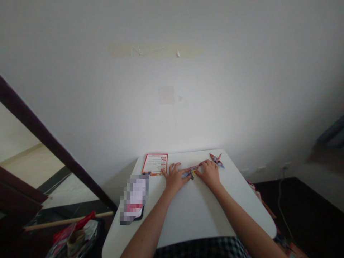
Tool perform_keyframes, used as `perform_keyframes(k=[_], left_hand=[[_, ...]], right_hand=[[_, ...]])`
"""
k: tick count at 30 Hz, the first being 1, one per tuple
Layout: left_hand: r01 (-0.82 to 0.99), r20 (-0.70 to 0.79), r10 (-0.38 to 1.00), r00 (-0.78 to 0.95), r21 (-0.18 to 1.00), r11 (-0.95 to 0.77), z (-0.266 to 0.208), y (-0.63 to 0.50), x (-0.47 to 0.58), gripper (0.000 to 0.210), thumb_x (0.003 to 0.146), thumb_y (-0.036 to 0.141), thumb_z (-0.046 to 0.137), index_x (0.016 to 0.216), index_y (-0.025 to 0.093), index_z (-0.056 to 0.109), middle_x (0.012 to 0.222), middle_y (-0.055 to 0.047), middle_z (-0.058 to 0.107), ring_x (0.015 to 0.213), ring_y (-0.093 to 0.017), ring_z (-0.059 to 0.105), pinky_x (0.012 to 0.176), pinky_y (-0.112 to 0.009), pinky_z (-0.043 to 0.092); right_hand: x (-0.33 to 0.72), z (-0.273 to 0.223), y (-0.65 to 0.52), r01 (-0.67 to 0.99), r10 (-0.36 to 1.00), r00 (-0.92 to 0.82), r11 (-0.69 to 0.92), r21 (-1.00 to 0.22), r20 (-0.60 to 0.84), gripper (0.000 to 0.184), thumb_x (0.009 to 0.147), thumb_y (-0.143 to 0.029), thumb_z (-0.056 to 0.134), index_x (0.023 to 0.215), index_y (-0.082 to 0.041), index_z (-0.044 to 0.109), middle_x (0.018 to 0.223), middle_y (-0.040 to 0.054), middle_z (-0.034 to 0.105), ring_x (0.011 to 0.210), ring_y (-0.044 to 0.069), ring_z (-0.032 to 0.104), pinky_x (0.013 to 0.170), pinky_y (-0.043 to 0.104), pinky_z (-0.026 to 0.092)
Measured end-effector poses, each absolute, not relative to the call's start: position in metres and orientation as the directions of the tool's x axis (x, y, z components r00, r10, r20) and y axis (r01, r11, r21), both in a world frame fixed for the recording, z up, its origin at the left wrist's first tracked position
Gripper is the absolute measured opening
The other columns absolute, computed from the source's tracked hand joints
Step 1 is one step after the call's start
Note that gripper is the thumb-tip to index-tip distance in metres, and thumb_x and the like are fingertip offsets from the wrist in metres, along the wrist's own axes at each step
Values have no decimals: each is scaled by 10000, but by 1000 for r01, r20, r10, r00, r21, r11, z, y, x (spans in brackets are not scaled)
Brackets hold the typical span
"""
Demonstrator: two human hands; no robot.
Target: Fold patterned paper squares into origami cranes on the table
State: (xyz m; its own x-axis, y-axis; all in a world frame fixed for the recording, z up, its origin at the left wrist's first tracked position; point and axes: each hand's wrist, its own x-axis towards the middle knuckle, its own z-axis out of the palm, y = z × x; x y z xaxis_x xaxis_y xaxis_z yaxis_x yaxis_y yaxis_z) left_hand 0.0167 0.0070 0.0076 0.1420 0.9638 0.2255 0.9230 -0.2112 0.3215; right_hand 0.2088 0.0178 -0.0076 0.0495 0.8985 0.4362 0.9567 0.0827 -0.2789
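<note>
A small piece of patterned, colourful folded paper [192, 172] lies low over the white table between my two hands. My left hand [175, 178] has its thumb and index finger closed on the paper's left end, while its other fingers spread out over the tabletop. At the right end, my right hand [211, 173] pinches the paper with bent fingers. Just beyond the right hand sits an origami crane [217, 160] in similar colourful paper. My fingertips hide part of the paper, so its exact folds cannot be made out.
A printed sheet with a red border [155, 163] lies at the table's back left. Nearer is a blurred-out phone-like object [134, 199]. The white table [199, 218] stands against a wall [172, 125]. A bag-lined bin [77, 240] is on the floor at left.
</note>
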Motion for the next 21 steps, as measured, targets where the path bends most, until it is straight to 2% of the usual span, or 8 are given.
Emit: perform_keyframes(k=[15,21], left_hand=[[918,279,949,150,318,-239,-1,12,15,343,769,610,640,1110,570,651,1426,41,499,1337,-356,341,1052,-793,81],[904,295,941,165,337,-264,0,9,15,340,782,558,663,1117,501,680,1442,13,498,1340,-366,330,1056,-787,52]], right_hand=[[212,-7,38,951,901,137,-3,-310,412,203,872,-348,567,944,-228,713,1085,114,629,1114,288,507,957,422,367],[211,-7,39,955,895,140,-10,-296,423,218,905,-319,508,935,-222,701,1054,106,632,1077,270,523,921,400,370]])
